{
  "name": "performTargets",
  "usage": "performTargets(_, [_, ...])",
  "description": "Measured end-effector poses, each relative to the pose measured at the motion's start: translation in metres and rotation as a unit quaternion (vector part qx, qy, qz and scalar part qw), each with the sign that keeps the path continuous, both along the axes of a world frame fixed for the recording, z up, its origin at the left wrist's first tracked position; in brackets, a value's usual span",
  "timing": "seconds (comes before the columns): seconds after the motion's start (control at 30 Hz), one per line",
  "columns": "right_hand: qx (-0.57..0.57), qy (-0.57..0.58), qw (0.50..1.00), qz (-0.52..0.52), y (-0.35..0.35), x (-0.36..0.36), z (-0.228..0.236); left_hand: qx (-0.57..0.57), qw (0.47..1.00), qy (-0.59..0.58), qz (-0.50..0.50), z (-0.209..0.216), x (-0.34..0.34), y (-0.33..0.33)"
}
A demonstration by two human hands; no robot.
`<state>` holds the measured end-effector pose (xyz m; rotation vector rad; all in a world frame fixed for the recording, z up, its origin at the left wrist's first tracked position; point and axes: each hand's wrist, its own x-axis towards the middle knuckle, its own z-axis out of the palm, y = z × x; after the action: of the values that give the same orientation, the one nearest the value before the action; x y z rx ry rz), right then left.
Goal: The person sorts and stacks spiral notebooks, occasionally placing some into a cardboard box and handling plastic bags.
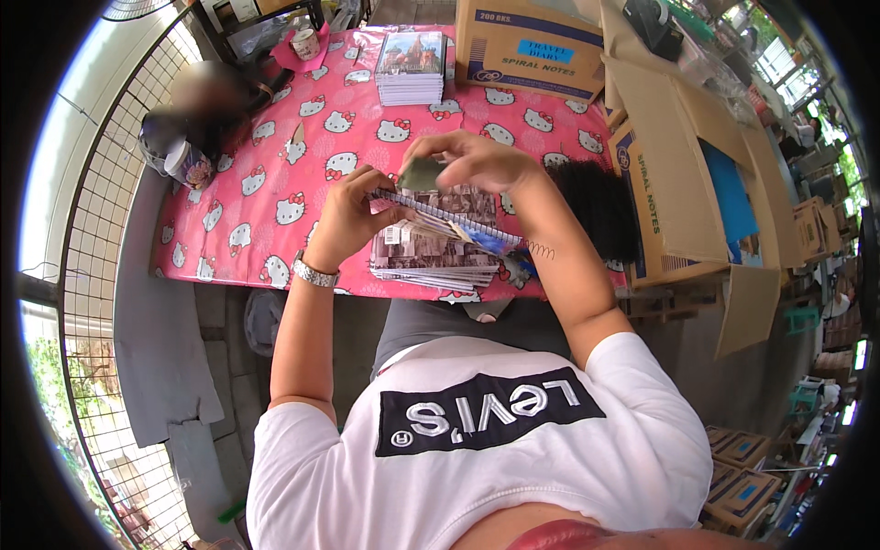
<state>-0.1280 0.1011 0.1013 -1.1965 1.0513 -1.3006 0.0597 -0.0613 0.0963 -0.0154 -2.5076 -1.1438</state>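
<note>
My left hand [353, 215], with a metal watch at the wrist, pinches one end of a spiral notebook [449, 223] along its wire-bound edge. The notebook is tilted above a stack of notebooks [431, 273] with grey picture covers, at the table's near edge. From its right end a loose length of wire coil [543, 249] sticks out by my right forearm. My right hand [477, 160] is curled just above the notebook, its fingers closed around a small dark-green object [423, 173] whose kind is unclear.
A pink patterned cloth covers the table [302, 170]. Another notebook stack [411, 73] stands at the back, beside a closed carton [527, 50]. An opened carton [669, 183] flanks the right side, with black hair [596, 211] before it. A cup [190, 165] is at the left edge.
</note>
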Motion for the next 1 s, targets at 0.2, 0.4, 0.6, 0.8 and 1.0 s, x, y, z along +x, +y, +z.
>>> performTargets(0.2, [0.134,0.322,0.921,-0.173,0.006,-0.037,-0.062,0.040,0.998,0.013,0.044,-0.003,-0.002,0.004])
performTargets(0.4, [0.218,0.454,0.733,-0.457,0.127,-0.095,-0.191,0.280,0.953,0.087,0.081,-0.027,-0.030,0.041])
performTargets(0.6, [0.215,0.560,0.719,-0.352,0.179,0.054,-0.184,0.255,0.947,0.069,0.182,-0.047,0.009,0.038])
performTargets(0.8, [0.188,0.607,0.690,-0.348,0.206,0.056,-0.185,0.098,0.973,0.118,0.175,-0.039,-0.007,0.047])
performTargets(1.0, [0.006,0.410,0.714,-0.567,0.156,0.087,-0.123,0.157,0.962,0.099,0.202,-0.057,-0.012,0.039])
